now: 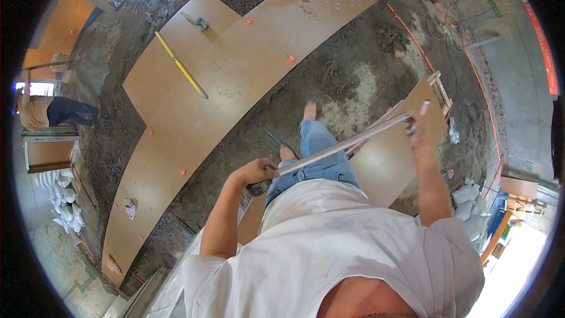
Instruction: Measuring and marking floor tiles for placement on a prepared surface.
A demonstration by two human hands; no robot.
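Both my hands hold a long grey metal straightedge [347, 144] across my body, above my blue jeans [318, 159]. My left hand [254, 172] is closed on its near end, and a dark tool [259, 188] shows just under that hand; I cannot tell what kind. My right hand [416, 132] grips the far end, raised over a large brown tile [391, 162] on the ground to my right. My bare foot [309, 111] stands on the rough grey mortar bed [347, 82].
Large brown tiles [194, 118] with orange clips lie across the mortar. On them rest a yellow level [180, 65] and a trowel [196, 22]. Another person [50, 112] bends at far left. White sacks [62, 194] are piled left and right. An orange string line [412, 32] runs at the right.
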